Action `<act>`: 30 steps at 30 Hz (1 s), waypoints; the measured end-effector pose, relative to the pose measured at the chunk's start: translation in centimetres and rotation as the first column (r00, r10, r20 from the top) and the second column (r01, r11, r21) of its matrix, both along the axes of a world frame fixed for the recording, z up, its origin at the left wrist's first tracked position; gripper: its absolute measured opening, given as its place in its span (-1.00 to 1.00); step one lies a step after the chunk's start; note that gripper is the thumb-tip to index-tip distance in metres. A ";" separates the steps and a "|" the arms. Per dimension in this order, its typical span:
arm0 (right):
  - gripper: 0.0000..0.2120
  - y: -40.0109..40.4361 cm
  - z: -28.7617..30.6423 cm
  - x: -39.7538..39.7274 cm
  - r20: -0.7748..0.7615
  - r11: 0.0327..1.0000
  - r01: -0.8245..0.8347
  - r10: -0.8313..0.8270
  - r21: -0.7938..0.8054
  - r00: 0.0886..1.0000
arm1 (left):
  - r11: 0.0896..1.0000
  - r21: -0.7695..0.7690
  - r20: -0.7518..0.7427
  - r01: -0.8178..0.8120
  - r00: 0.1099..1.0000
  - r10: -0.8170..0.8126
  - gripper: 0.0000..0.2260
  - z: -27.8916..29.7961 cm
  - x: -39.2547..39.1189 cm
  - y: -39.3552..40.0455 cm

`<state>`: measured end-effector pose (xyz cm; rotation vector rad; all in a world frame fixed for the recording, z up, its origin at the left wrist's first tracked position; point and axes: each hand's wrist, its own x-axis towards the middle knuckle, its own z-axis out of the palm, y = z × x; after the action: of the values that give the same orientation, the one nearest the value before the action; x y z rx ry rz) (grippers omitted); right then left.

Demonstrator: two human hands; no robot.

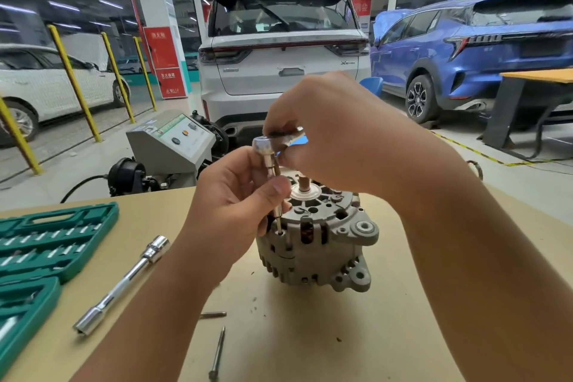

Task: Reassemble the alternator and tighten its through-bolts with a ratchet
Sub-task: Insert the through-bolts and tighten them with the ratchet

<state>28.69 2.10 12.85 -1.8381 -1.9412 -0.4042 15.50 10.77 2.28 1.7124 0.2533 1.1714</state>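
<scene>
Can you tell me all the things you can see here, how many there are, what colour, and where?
alternator: one, grey metal, standing on the table in the middle
ratchet: one, silver, above the alternator with its extension going down into a bolt hole
loose bolts: two, dark metal, on the table in front of the alternator
extension bar: one, silver, lying on the table left of the alternator
tool case: one, green, open at the left edge
table: one, tan
machine: one, grey, on the floor behind the table
cars: three, white, white and blue, parked behind
posts: several, yellow, left
left hand: one, holds the ratchet's extension
right hand: one, grips the ratchet handle
</scene>
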 end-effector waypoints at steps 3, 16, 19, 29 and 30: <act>-0.82 0.2 0.0 0.2 -0.014 1.000 -0.008 0.008 0.008 1.000 | 0.999 -0.037 0.011 -0.012 1.000 0.013 -0.89 0.1 -0.1 0.0; -0.76 -0.6 0.6 0.7 0.014 0.991 -0.132 0.132 -0.016 0.991 | 0.994 0.010 -0.052 0.112 0.992 -0.112 -0.84 0.7 -1.2 0.2; -0.73 -0.9 0.9 0.9 0.000 0.992 -0.128 0.128 -0.014 0.992 | 0.994 0.051 -0.094 0.095 0.992 -0.090 -0.83 1.1 -1.2 0.2; -0.68 -1.3 0.8 0.7 -0.043 0.997 -0.054 0.052 -0.059 0.998 | 0.994 0.103 -0.038 -0.027 0.999 0.031 -0.94 0.7 -0.6 -0.3; -0.71 -1.3 0.8 0.7 -0.042 0.996 -0.056 0.053 -0.063 0.998 | 0.995 0.095 -0.031 -0.037 0.999 0.040 -0.93 0.6 -0.5 -0.3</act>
<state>29.38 0.81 13.65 -1.8140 -1.9937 -0.2889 14.96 10.44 2.89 1.8174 0.2560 1.2010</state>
